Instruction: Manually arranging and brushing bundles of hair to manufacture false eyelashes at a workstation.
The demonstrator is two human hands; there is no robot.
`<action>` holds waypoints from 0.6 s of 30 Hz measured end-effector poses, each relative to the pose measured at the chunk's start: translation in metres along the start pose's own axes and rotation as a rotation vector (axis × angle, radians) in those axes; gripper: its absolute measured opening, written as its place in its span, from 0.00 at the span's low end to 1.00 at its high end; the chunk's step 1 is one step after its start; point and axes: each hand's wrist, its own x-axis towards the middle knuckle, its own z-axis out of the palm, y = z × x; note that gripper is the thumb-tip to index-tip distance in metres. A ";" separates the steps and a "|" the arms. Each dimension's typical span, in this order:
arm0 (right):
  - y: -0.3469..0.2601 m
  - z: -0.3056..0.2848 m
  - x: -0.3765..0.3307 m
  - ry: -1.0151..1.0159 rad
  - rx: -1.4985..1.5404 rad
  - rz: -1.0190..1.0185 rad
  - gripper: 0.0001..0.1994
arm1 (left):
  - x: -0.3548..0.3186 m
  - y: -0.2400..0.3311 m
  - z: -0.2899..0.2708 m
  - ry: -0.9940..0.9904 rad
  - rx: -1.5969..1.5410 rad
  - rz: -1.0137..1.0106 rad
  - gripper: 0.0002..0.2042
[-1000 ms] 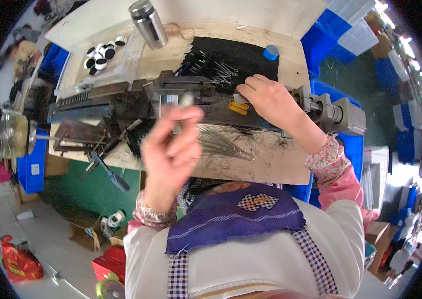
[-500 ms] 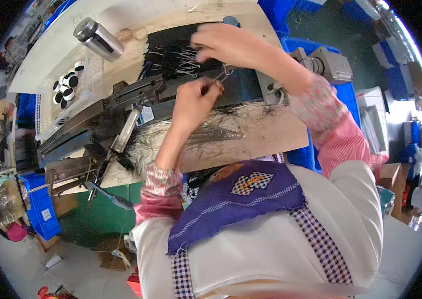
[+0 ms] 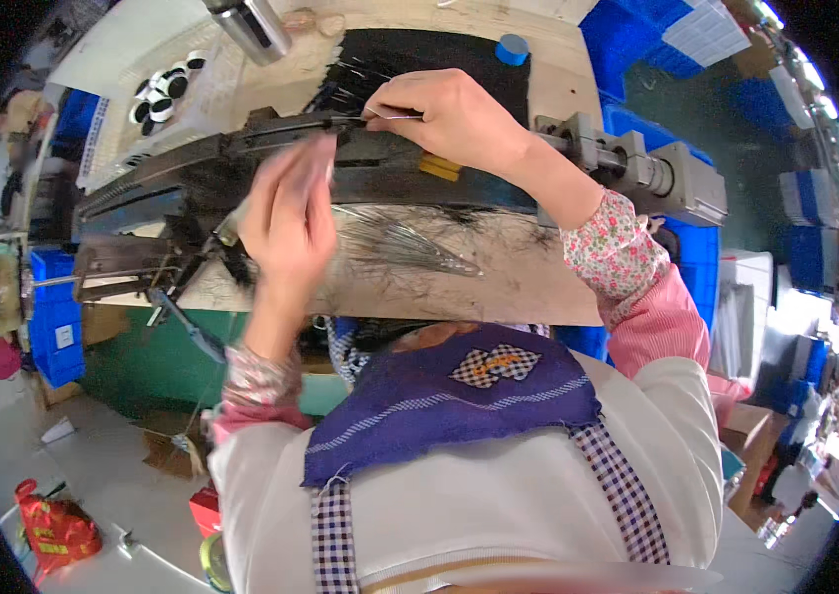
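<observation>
**Thin wire pinched at the dark machine bar**

A thin metal wire (image 3: pixel 395 117) lies across the top edge of the long dark machine bar (image 3: pixel 271 163) on the wooden workbench (image 3: pixel 519 277). The right hand (image 3: pixel 449 114) pinches the wire between thumb and fingertips, the other fingers curled in above the bar. The left hand (image 3: pixel 286 213) is raised in front of the bar, just below and to the left of the right hand; it is blurred, with its fingers drawn together, and whether it holds anything cannot be told.

On the bench just beside the left hand lies a fan-shaped bundle of thin wires (image 3: pixel 400 247), with dark fibres scattered about it. A black mat (image 3: pixel 439 54) with more loose wires lies behind the bar. To the right, the bar runs into a grey metal block assembly (image 3: pixel 657 173). At the back of the bench stand a steel flask (image 3: pixel 251 25), a small blue cap (image 3: pixel 512 48) and a cluster of black and white discs (image 3: pixel 162 91). Blue crates (image 3: pixel 55 317) sit to the left below the bench.
</observation>
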 end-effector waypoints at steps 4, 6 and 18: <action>0.004 0.017 0.002 -0.097 -0.042 0.111 0.09 | -0.060 0.043 0.008 -0.048 -1.170 -1.487 0.21; 0.004 0.017 0.002 -0.069 -0.046 0.098 0.09 | -0.061 0.004 0.001 0.271 -2.320 -1.715 0.24; -0.001 0.021 0.003 -0.063 -0.053 0.112 0.06 | 0.011 0.006 -0.031 0.475 -2.667 -1.518 0.19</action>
